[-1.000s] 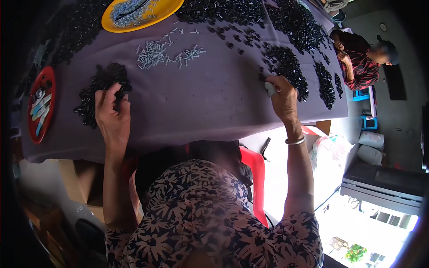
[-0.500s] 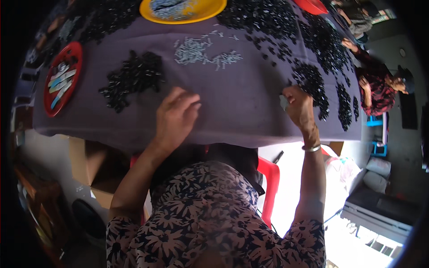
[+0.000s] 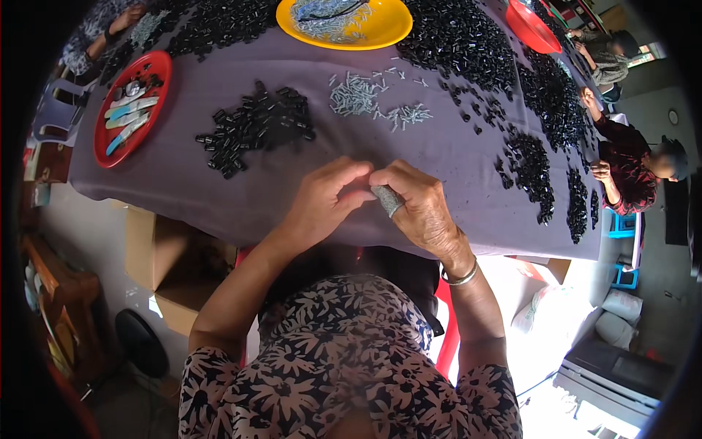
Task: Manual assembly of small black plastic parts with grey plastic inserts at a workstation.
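Over the near part of the cloth, my left hand [image 3: 316, 201] and my right hand [image 3: 424, 208] meet, fingertips almost touching. Each has thumb and fingers curled into a pinch; whatever sits between them is too small or hidden to name. Grey wrapping [image 3: 388, 201] covers one finger of my right hand. Ahead and to the left of my hands lies a heap of short, shiny black tube-like pieces [image 3: 256, 126]. Beyond the hands is a loose pile of thin, pale, pin-like pieces [image 3: 355, 95], with a smaller scatter beside it.
A red tray [image 3: 162, 91] with light-handled tools stands at left on the purple cloth [image 3: 219, 201]. A yellow dish [image 3: 391, 33] of pale pieces is at the far side. More black pieces [image 3: 530, 172] spread right. Another person [image 3: 632, 172] works at the right edge.
My right hand has come left from beside the right-hand black pieces to meet my left hand. My left hand has shifted slightly right. The head view has also shifted.
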`<state>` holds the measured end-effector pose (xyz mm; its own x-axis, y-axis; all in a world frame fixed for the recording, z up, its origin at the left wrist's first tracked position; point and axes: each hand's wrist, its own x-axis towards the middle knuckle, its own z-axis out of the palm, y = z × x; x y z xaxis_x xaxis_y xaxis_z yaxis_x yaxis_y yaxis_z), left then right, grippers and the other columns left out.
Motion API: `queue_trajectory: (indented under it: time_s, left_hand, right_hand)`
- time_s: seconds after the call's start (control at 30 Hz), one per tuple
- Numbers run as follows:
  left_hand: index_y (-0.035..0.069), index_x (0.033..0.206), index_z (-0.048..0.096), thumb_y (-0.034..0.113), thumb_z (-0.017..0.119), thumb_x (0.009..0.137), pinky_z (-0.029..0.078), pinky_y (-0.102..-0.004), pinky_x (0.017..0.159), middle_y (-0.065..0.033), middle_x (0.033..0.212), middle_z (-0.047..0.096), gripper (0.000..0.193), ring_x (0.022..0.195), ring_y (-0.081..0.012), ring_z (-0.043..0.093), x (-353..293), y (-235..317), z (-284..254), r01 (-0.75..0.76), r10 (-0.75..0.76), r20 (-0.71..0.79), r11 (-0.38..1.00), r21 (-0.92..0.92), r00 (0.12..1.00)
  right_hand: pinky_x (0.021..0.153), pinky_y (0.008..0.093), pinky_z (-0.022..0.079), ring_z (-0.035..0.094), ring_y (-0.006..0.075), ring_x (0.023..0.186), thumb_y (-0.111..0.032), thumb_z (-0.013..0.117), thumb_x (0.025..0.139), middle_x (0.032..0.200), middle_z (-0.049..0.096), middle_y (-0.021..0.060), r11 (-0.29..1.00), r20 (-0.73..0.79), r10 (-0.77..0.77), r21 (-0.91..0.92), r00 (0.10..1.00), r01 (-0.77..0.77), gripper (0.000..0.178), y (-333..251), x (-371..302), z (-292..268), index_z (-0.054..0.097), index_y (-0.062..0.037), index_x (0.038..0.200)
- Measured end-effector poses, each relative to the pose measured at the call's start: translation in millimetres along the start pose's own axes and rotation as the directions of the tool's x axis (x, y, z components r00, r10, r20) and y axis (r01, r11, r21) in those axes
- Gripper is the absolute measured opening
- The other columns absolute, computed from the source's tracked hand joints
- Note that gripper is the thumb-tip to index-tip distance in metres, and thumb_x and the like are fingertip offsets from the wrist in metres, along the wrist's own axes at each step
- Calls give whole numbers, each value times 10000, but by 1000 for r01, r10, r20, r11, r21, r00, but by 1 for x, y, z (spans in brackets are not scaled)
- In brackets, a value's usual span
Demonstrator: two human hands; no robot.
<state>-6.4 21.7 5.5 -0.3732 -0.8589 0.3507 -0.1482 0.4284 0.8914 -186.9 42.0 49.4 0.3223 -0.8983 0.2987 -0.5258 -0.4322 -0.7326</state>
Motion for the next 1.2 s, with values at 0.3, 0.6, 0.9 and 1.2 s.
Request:
queue_trajectory:
  time_s: [0.3, 0.6, 0.9, 1.2]
  left_hand:
    - [23, 949, 676, 5, 768, 709, 492, -345, 701, -52, 817, 627, 258, 759, -219, 602, 5, -6, -1, -65, 66, -1, 971, 232, 998]
    - [120, 815, 722, 147, 823, 668, 387, -334, 748, 23, 858, 607, 180, 780, -176, 553, 5, -13, 4, -144, 161, -13, 916, 374, 987]
    - [125, 784, 717, 134, 776, 664, 382, -355, 798, 19, 859, 619, 134, 877, -196, 558, 10, -15, -1, -44, 29, 57, 956, 291, 998]
    - [131, 819, 732, 133, 751, 705, 383, -359, 822, 17, 880, 626, 116, 915, -195, 553, 11, -12, 2, -70, 52, 65, 942, 329, 997]
  right_hand:
    - [658, 337, 488, 624, 278, 751, 127, 609, 775, 852, 622, 113, 1000, 34, -1, -6, 999, 2, 246, 4, 0, 3, 647, -4, 980]
    - [626, 253, 541, 650, 120, 736, 29, 619, 863, 845, 680, 36, 936, 45, 349, 35, 936, -351, 149, 27, 26, -33, 687, -15, 989]
    - [478, 254, 548, 649, 112, 566, -27, 607, 820, 685, 676, 63, 735, -87, 645, -204, 760, -647, 157, 53, 80, -34, 739, -26, 905]
    - [474, 273, 555, 643, 153, 517, -63, 606, 772, 646, 668, 112, 726, -35, 617, -360, 786, -586, 195, 54, 93, -35, 723, 19, 905]
